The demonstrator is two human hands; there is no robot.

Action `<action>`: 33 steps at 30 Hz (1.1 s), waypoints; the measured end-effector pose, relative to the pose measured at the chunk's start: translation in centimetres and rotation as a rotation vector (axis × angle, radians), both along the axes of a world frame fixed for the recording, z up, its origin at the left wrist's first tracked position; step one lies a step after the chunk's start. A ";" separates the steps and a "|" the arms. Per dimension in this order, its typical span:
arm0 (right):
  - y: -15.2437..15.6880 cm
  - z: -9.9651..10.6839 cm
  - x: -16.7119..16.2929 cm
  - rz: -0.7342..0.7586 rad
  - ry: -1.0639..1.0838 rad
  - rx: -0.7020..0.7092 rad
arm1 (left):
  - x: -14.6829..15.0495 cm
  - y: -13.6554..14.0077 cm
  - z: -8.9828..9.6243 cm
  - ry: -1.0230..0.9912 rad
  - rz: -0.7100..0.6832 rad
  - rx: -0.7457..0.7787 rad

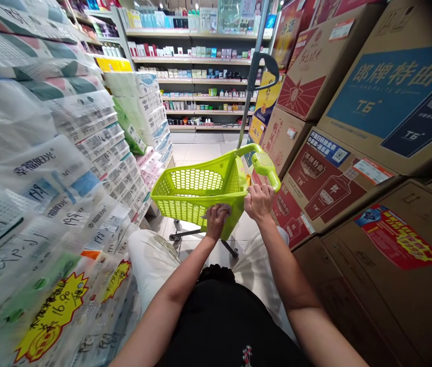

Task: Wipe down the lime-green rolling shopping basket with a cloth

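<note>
A lime-green shopping cart (196, 178) with perforated basket walls stands in front of me, turned sideways on small dark wheels. My left hand (216, 222) is closed around a crumpled greyish cloth (222, 211), pressed to the outside of the basket's near wall. Close to it on the right, my right hand (259, 201) grips the cart's green handle (274, 178) at its near end, fingers wrapped over it. Behind the handle rises a grey pole (252, 84) with a dark loop grip (271, 71). The basket's floor is mostly hidden.
Stacked plastic-wrapped paper packs (59, 173) line the left, with yellow price tags (55, 316). Cardboard boxes (387, 97) are piled on the right, close to the handle. At the back, shelves (196, 61) hold small goods above a tiled floor (200, 148).
</note>
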State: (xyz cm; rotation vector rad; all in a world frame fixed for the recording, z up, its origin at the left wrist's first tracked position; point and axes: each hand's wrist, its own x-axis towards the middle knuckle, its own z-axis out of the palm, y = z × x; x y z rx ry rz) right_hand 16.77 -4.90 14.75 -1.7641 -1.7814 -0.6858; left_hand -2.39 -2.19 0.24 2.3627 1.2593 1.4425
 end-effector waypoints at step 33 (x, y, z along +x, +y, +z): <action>-0.2 -0.5 0.0 -0.043 -0.067 0.056 | -11.1 5.4 -2.1 0.038 0.092 0.160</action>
